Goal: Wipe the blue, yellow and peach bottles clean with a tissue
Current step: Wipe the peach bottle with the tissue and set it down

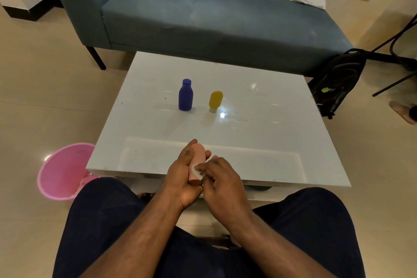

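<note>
I hold the peach bottle (198, 153) at the table's (158, 124) near edge, my left hand (182, 176) wrapped round its body. My right hand (222, 178) pinches the tissue (196, 169) against it. It looks light, smooth, probably slippery: grip mid-body.

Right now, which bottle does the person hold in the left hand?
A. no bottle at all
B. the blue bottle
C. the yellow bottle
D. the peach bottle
D. The left hand grips the peach bottle while the right hand presses a tissue on it; the blue bottle and the yellow bottle stand apart on the white table.
</note>
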The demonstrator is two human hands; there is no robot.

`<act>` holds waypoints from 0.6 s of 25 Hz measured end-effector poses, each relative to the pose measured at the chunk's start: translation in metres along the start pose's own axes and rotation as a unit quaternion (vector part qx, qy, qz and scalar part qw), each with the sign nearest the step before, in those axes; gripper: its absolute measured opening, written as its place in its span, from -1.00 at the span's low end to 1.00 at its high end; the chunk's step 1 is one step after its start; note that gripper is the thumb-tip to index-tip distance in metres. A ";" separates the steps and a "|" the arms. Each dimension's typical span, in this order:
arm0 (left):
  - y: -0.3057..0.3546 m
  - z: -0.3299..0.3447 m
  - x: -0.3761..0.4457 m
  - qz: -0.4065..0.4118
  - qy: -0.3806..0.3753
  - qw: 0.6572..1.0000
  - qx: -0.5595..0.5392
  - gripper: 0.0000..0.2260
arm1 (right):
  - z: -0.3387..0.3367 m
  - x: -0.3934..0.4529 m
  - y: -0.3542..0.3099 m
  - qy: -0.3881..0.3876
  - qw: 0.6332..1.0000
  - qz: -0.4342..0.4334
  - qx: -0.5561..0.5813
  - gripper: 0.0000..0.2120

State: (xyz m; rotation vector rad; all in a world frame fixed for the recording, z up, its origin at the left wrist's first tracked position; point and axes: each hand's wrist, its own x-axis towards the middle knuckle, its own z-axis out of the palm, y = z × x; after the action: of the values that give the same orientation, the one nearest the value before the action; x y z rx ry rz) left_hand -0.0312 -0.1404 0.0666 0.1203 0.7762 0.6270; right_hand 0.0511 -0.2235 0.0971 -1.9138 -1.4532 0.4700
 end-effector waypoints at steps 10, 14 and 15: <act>0.000 0.001 0.000 -0.040 0.003 0.999 -0.024 -0.57 | 0.003 -0.005 0.000 0.020 0.999 -0.015 0.045 -0.73; 0.002 -0.002 0.003 -0.039 0.002 0.999 -0.037 -0.60 | 0.003 -0.005 0.005 0.013 0.999 -0.014 0.049 -0.74; 0.002 -0.001 0.003 -0.041 0.002 0.998 -0.047 -0.61 | 0.003 -0.006 0.006 0.015 0.998 0.000 0.056 -0.76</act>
State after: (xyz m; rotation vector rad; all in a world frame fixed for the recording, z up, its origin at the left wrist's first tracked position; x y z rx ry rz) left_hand -0.0309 -0.1373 0.0646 0.0009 0.7495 0.5843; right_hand 0.0516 -0.2293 0.0896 -1.8260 -1.3784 0.5107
